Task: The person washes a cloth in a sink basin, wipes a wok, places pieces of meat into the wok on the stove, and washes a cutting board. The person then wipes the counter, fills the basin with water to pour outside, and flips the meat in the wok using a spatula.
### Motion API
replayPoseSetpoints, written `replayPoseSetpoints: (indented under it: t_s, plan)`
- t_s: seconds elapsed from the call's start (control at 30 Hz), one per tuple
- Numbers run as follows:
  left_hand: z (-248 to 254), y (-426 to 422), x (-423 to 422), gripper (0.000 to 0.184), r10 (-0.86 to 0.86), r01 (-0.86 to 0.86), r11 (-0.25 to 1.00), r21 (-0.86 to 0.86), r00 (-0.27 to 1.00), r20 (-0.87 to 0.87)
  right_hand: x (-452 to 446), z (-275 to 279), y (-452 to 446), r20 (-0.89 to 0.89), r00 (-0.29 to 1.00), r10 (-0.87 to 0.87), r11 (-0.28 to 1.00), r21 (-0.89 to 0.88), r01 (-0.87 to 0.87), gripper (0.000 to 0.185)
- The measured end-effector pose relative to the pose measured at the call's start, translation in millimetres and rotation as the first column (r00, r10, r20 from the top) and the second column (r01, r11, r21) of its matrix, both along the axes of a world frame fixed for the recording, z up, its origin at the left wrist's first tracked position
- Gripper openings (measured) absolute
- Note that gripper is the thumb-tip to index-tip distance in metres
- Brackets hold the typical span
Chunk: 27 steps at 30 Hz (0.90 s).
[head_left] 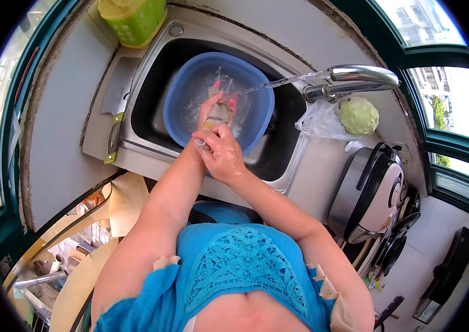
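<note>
Over the blue basin (174, 105), my left hand (208, 108) is closed around the body of a clear, bottle-shaped thing (219, 114) with pale and yellowish markings. My right hand (223, 156) is wet and wraps the narrow end that points toward me, beside my left wrist. Water from the tap (364, 74) arcs leftward and splashes around my left fingertips. Some fingers are hidden by the splash and by the bottle.
The basin sits in a steel sink (148, 124). A cleaver (115, 113) lies left of it, below a green container (133, 22). To the right are a plastic bag (323, 120), a cabbage (359, 115) and a rice cooker (370, 193).
</note>
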<state>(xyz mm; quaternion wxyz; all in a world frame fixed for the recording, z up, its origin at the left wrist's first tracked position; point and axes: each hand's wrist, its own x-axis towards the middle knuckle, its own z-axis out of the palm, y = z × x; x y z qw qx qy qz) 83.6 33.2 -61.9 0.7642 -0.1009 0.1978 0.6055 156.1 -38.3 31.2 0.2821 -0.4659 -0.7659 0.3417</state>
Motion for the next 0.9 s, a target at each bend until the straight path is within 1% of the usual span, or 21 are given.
replayPoseSetpoints:
  t_s: [0.03, 0.1, 0.13, 0.17, 0.23, 0.3, 0.33, 0.37, 0.4, 0.43, 0.47, 0.5, 0.53, 0.57, 0.63, 0.67, 0.73, 0.77, 0.8, 0.83, 0.9]
  plan:
    - [2.0, -8.5, 7.4, 0.039, 0.032, -0.029, 0.998, 0.054, 0.998, -0.053, 0.6, -4.5, 17.3, 0.152, 0.987, -0.053, 0.983, 0.18, 0.025, 0.022]
    - [-12.3, -22.3, 22.5, 0.035, 0.071, -0.079, 0.98, 0.183, 0.996, 0.05, 5.1, -34.5, 64.0, 0.295, 0.923, -0.245, 0.96, 0.208, 0.188, 0.02]
    - [-11.8, -13.2, 25.6, 0.036, 0.004, 0.0, 0.994, -0.111, 0.999, 0.035, 6.1, -49.4, 90.7, 0.361, 0.866, -0.345, 0.935, 0.214, 0.283, 0.024]
    - [-12.5, -21.7, 26.1, 0.036, -0.039, 0.036, 0.991, -0.132, 0.999, -0.016, 13.0, -54.6, 118.2, 0.383, 0.837, -0.391, 0.917, 0.081, 0.392, 0.035]
    - [-10.2, -22.8, 21.2, 0.037, -0.112, 0.094, 0.985, -0.143, 0.986, -0.124, 32.9, -83.1, 160.3, 0.401, 0.789, -0.466, 0.869, 0.041, 0.492, 0.039]
    - [30.8, -19.3, 6.3, 0.059, -0.093, 0.085, 0.993, -0.083, 0.991, -0.095, 32.4, -80.1, 175.6, 0.157, 0.745, -0.649, 0.698, -0.267, 0.664, 0.045]
    - [39.5, -16.7, -7.4, 0.067, -0.117, 0.114, 0.988, -0.105, 0.993, -0.018, 20.9, -78.1, 179.7, -0.169, 0.602, -0.78, 0.515, -0.721, 0.465, 0.05]
    - [41.3, -11.2, -23.4, 0.076, -0.138, 0.144, 0.983, -0.117, 0.989, 0.057, 15.1, -74.9, 176.0, -0.182, 0.65, -0.738, 0.448, -0.853, 0.27, 0.051]
    - [1.8, -6.5, -26.2, 0.084, -0.168, 0.141, 0.978, 0.155, 0.97, 0.177, 3.6, -54.7, 163.0, -0.207, 0.687, -0.696, 0.345, -0.936, 0.067, 0.053]
    - [-37.7, -1.5, -29.0, 0.093, -0.238, 0.109, 0.903, 0.415, 0.932, 0.274, -2.2, -72.2, 151.1, -0.2, 0.854, -0.48, 0.457, -0.888, 0.049, 0.059]
    - [-32.3, 3.4, -28.6, 0.091, -0.135, 0.093, 0.973, 0.213, 0.972, 0.192, -9.4, -78.8, 132.9, 0.041, 0.967, -0.251, 0.572, -0.799, 0.183, 0.059]
    - [-25.3, 7.6, -27.3, 0.09, -0.049, 0.049, 0.999, 0.004, 0.995, 0.09, -15.4, -58.0, 106.1, 0.263, 0.963, -0.062, 0.922, -0.354, 0.156, 0.051]
    - [-18.3, 9.1, -35.3, 0.073, -0.146, 0.159, 0.984, -0.076, 0.978, 0.151, -15.5, -39.3, 88.3, 0.254, 0.961, 0.11, 0.958, -0.285, -0.035, 0.04]
    - [-20.8, 16.7, -34.7, 0.061, -0.097, 0.107, 0.991, -0.086, 0.989, 0.113, -14.7, -37.2, 65.3, 0.223, 0.967, 0.121, 0.99, -0.103, -0.1, 0.031]
    - [-14.6, 29.0, -33.7, 0.039, -0.004, 0.008, 0.993, -0.116, 0.999, 0.032, -18.7, -9.0, 41.0, 0.051, 0.998, 0.028, 0.995, -0.095, -0.023, 0.024]
    - [-3.7, 30.3, -27.8, 0.016, 0.068, -0.062, 0.997, -0.054, 0.99, 0.12, -20.7, -11.6, 41.9, 0.075, 0.997, 0.013, 0.999, -0.033, -0.01, 0.023]
    - [21.9, 15.3, -5.2, 0.029, 0.126, -0.151, 0.985, 0.083, 0.96, 0.248, -22.3, -22.8, 43.1, 0.11, 0.994, -0.024, 0.996, 0.087, 0.014, 0.02]
    - [25.2, 8.8, -0.4, 0.038, 0.148, -0.199, 0.969, 0.143, 0.94, 0.308, -18.9, -39.2, 57.1, 0.126, 0.981, -0.145, 0.978, 0.167, 0.123, 0.021]
    - [-38.3, 9.1, 8.2, 0.038, 0.066, -0.144, 0.971, 0.191, 0.929, 0.364, -15.9, -57.8, 79.9, 0.128, 0.956, -0.266, 0.942, 0.245, 0.229, 0.022]
    - [-41.3, 14.6, 3.4, 0.037, 0.023, -0.029, 0.998, 0.052, 0.994, 0.111, -15.6, -67.5, 100.7, 0.183, 0.926, -0.332, 0.926, 0.25, 0.283, 0.022]
    - [-40.6, 15.5, -2.2, 0.038, -0.198, 0.09, 0.951, -0.296, 0.913, -0.357, -11.6, -88.6, 137.1, 0.231, 0.859, -0.457, 0.886, 0.202, 0.418, 0.023]
